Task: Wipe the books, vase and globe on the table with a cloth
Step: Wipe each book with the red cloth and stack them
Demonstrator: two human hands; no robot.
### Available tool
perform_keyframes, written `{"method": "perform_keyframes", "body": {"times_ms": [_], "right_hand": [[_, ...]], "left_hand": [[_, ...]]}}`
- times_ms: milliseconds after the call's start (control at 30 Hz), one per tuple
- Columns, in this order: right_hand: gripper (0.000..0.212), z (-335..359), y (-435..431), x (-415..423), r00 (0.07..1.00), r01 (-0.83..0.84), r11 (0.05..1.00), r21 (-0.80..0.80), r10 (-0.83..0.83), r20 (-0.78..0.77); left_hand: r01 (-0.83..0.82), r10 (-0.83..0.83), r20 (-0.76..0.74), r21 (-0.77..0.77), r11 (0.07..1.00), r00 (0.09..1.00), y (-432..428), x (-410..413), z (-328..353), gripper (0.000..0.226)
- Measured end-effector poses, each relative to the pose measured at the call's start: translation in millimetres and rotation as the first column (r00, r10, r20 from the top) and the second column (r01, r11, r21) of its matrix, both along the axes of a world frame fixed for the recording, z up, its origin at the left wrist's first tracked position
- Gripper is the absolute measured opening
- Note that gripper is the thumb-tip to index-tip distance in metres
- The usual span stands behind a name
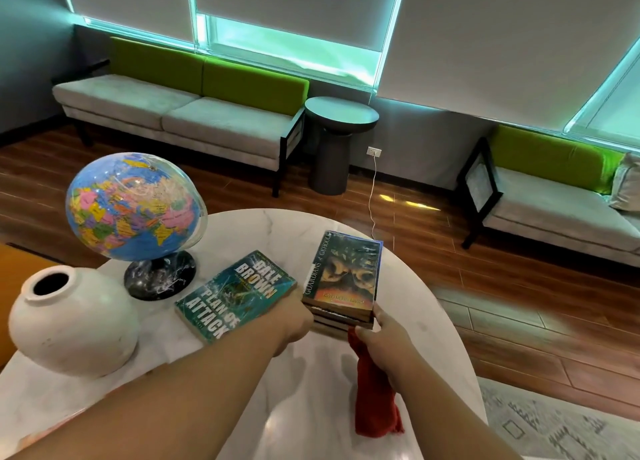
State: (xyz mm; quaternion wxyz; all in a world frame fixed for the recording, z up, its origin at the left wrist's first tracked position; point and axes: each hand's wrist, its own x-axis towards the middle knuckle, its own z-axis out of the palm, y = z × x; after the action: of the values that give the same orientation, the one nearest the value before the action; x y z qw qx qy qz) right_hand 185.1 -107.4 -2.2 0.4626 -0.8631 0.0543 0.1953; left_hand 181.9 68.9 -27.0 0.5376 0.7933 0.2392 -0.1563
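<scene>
Standing at the near left of a round white marble table [270, 227], a squat white vase [72, 321] shows its dark mouth. Just behind it rises a colourful globe [135, 207], tilted on a black marbled base. Right of that base lies a teal paperback [235, 297] titled Plan of Attack, face up and askew. The left hand [294, 317] reaches to the gap between this paperback and a stack of books [343, 279]. Its fingers are hidden beyond the knuckles, so I cannot tell whether it grips anything. The stack, topped by a Guardians of Ga'Hoole volume, sits right of the table's middle. The right hand [384, 335] sets its thumb against the stack's near right corner and clutches a red cloth [375, 397], which hangs from the palm down towards the tabletop.

Beyond the table, warm wooden floorboards [450, 286] run to a grey bench sofa [180, 113] with a green back along the far wall. Beside it stands a dark round side table [341, 117], and then a wall socket [374, 152] with a white cable [372, 196] trailing to the floor. A second green-backed sofa [554, 196] carries a pale cushion [627, 182] at far right. Drawn roller blinds [298, 2] let teal light in at their lower edges. A patterned grey rug [554, 425] lies at the lower right.
</scene>
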Motion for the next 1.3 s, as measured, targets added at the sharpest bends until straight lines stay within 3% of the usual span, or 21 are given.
{"method": "perform_keyframes", "body": {"times_ms": [233,300,400,500,667,833,900,967,1067,1133,1300], "right_hand": [[0.049,-1,-2,-9,0.995,-0.04,0.997,-0.063,0.046,0.085],[0.052,-2,-3,-8,0.997,0.027,0.995,-0.093,-0.02,0.074],[0.06,-10,-8,-11,0.983,0.184,0.983,0.02,-0.183,-0.027],[0.072,-25,-16,-22,0.952,0.264,0.951,0.162,-0.229,-0.203],[0.041,-27,-15,-52,0.943,0.173,0.962,0.213,-0.1,-0.316],[0.032,-29,-5,-71,0.955,0.116,0.969,0.217,-0.049,-0.292],[0.029,-29,-2,-75,0.958,0.096,0.97,0.225,-0.029,-0.286],[0.027,-32,0,-78,0.962,0.07,0.974,0.217,-0.008,-0.275],[0.025,-32,3,-85,0.963,0.058,0.97,0.235,0.007,-0.27],[0.024,-33,3,-89,0.962,0.064,0.966,0.251,0.008,-0.274],[0.024,-36,-2,-99,0.957,0.088,0.959,0.269,-0.007,-0.289]], "left_hand": [[0.098,-0.098,-0.01,0.06,0.993,0.995,-1,-14,0,0.085],[0.119,-0.119,-0.009,0.079,0.99,0.993,3,-13,0,0.086],[0.1,-0.109,0.083,0.097,0.99,0.991,5,-18,10,0.077],[0.111,-0.15,0.19,0.2,0.973,0.97,25,-47,12,0.068],[0.083,-0.156,0.135,0.433,0.897,0.978,85,-117,-2,0.048],[0.021,-0.069,0.072,0.531,0.847,0.995,129,-179,-4,0.039],[0.02,-0.028,0.005,0.577,0.816,1.0,144,-197,-8,0.048],[0.073,0.011,-0.129,0.625,0.777,0.992,155,-211,-14,0.082],[0.28,-0.003,-0.379,0.678,0.68,0.926,165,-231,-27,0.132],[0.351,-0.015,-0.446,0.681,0.642,0.895,168,-242,-33,0.139],[0.318,-0.031,-0.378,0.727,0.609,0.925,171,-253,-38,0.127]]}}
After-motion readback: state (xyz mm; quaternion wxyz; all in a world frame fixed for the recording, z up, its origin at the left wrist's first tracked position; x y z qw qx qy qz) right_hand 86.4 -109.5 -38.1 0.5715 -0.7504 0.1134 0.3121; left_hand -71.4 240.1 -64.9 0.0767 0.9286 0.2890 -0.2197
